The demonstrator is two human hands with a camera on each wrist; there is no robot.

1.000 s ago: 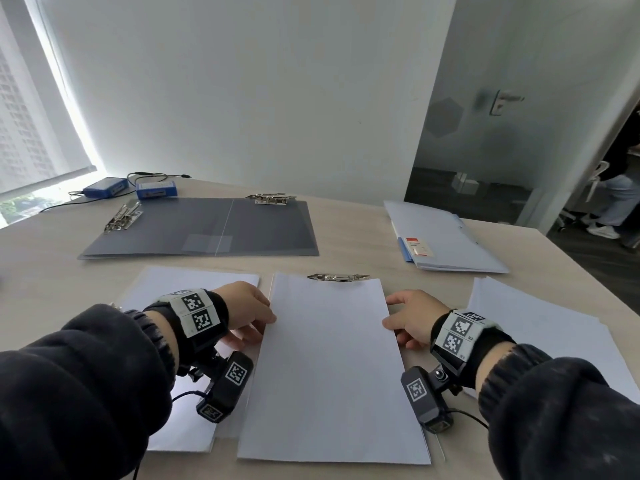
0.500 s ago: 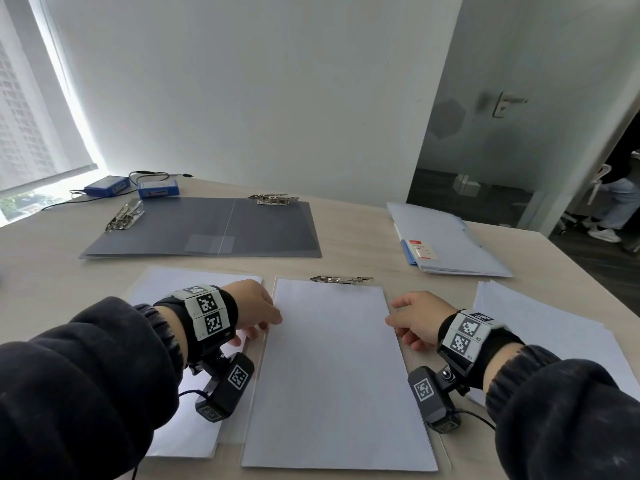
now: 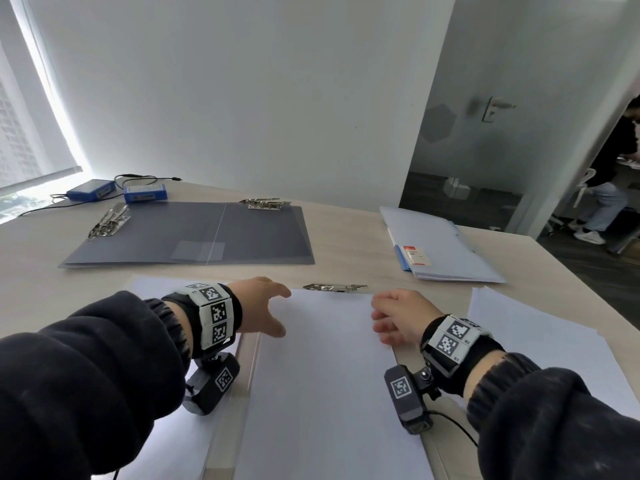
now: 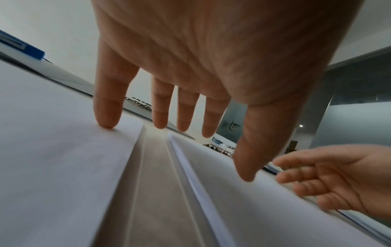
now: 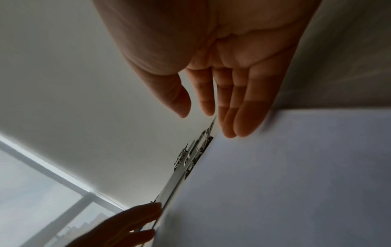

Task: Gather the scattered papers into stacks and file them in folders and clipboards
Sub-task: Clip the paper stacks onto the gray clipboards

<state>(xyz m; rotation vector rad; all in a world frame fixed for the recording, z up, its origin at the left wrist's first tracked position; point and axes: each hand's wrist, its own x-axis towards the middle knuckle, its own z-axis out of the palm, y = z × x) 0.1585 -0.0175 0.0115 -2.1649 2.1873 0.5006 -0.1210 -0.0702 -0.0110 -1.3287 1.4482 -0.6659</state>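
A white paper stack (image 3: 329,375) lies on a clear clipboard in front of me, its metal clip (image 3: 335,287) at the far edge. My left hand (image 3: 266,306) hovers at the stack's far left corner, fingers straight and spread (image 4: 160,117), little finger touching the left paper pile (image 4: 52,167). My right hand (image 3: 394,317) is at the stack's far right corner, fingers straight (image 5: 237,120), holding nothing. More white sheets lie at the left (image 3: 162,445) and right (image 3: 554,358).
An open grey folder (image 3: 194,237) with two metal clips lies at the back left. A light blue folder (image 3: 440,251) with a red label sits back right. Two blue devices (image 3: 145,194) with cables are near the window. A person sits beyond the glass door.
Both hands slid forward along the stack's side edges to its far corners, near the clip. Their fingers straightened out.
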